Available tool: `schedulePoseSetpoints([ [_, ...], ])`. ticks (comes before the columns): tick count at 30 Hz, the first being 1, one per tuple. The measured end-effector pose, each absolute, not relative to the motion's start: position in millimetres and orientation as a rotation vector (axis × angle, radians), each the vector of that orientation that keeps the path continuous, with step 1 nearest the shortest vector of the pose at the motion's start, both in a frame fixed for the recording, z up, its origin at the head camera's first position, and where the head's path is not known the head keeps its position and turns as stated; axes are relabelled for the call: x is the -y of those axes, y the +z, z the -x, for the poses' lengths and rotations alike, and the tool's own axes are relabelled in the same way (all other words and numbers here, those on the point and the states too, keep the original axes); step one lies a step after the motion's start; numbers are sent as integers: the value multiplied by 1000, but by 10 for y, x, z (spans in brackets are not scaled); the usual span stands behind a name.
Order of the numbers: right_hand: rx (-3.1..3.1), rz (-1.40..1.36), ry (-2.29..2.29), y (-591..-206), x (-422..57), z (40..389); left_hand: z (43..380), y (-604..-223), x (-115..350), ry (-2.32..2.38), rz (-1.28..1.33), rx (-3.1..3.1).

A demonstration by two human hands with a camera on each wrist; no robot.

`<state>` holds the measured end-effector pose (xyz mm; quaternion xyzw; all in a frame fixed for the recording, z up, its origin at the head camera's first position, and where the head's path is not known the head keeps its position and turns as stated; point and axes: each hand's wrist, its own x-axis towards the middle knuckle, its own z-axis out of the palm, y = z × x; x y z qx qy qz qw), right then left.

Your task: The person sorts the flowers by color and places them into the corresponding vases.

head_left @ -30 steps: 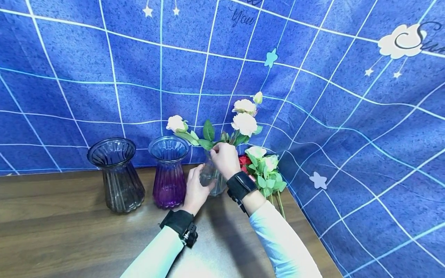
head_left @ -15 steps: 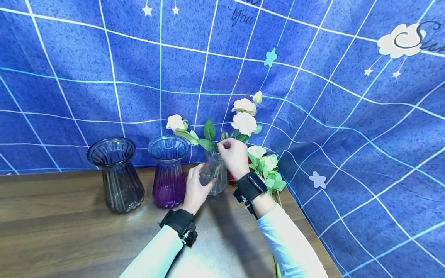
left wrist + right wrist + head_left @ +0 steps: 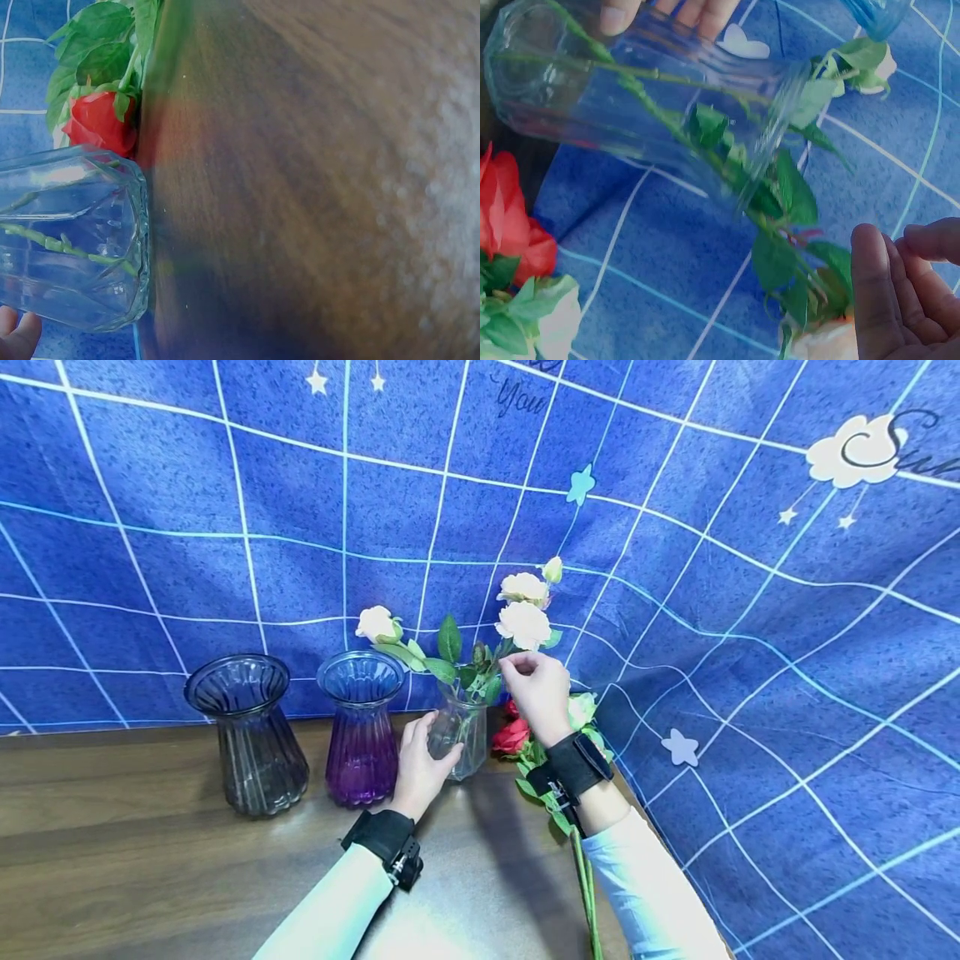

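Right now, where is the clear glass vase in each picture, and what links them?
Head: the clear glass vase is just below the middle, held by the left hand.
Left wrist: the vase appears sideways, lower left, cut by the edge.
Right wrist: the vase appears sideways, upper left.
Shared landmark: a red bloom, right of the vase, above it, then below it, respectively.

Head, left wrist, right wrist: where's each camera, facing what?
Head: worn on head, facing forward and down at the clear vase; left hand, right hand, sleeves show.
Left wrist: on that wrist, facing lower vase and table; left fingertips show.
Right wrist: on that wrist, facing the vase's side; both hands' fingers show.
Wrist views share vase and stems.
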<state>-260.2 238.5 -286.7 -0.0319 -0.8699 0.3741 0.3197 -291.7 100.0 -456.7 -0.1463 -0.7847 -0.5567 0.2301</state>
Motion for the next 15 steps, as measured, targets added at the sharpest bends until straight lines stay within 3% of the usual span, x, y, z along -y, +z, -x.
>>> schedulePoseSetpoints([
  [15, 2291, 179, 1055, -2859, -2852, 2365, 2936, -4578, -1003, -1561, 412, 2158],
])
